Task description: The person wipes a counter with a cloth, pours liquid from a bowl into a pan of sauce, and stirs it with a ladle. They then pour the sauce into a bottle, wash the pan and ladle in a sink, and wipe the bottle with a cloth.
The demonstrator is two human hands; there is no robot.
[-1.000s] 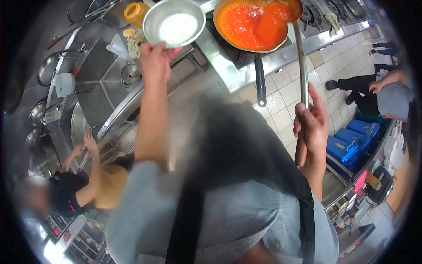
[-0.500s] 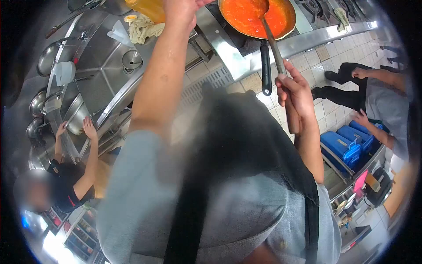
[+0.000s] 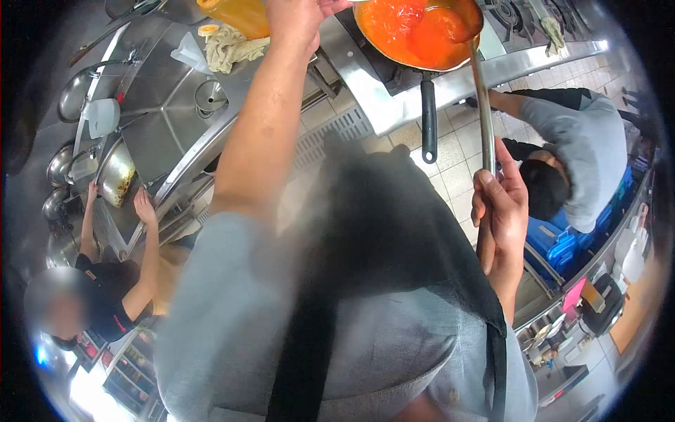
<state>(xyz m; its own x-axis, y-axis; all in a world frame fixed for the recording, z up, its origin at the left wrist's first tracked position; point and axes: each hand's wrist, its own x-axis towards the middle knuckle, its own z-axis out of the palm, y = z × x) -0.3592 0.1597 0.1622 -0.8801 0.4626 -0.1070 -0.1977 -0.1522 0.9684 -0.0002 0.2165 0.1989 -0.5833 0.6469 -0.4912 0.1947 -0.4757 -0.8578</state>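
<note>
My right hand (image 3: 503, 211) is closed around the long handle of a metal ladle (image 3: 484, 112). The ladle's bowl rests at the right side of a pan (image 3: 429, 123) of bright orange-red sauce (image 3: 415, 35), which sits on the stove. At the top edge, my left hand (image 3: 302, 24) is held just left of the pan, partly cut off by the frame. Its fingers are closed near a small pale edge at the pan's upper left; what they hold is hidden.
A stove front edge (image 3: 394, 116) runs below the pan. Left are a steel sink (image 3: 165, 105), a cloth (image 3: 228, 49) and a yellow container (image 3: 242, 15). One person (image 3: 112, 295) handles a metal bowl (image 3: 116, 172); another (image 3: 583, 141) bends over blue bins (image 3: 552, 243).
My right hand and the ladle have moved right, the ladle's bowl reaching the pan's right side. The person at right has bent down. The metal bowl at left has tilted, showing its stained inside.
</note>
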